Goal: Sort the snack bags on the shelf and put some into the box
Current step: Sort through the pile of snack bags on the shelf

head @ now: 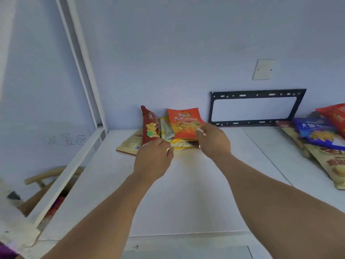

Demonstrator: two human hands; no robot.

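Note:
Several snack bags stand against the wall at the back of the white shelf. A dark red bag stands upright on the left, with a pale yellow-green bag beside it. An orange bag leans upright on the right. A yellow bag lies flat beneath them and a tan bag lies flat to the left. My left hand grips the bottom edge of the dark red bag. My right hand holds the orange bag at its lower right corner.
At the shelf's right end lies a pile with a blue bag, a red bag and tan bags. A black metal bracket leans on the wall. The white shelf post rises on the left, with a wooden chair below.

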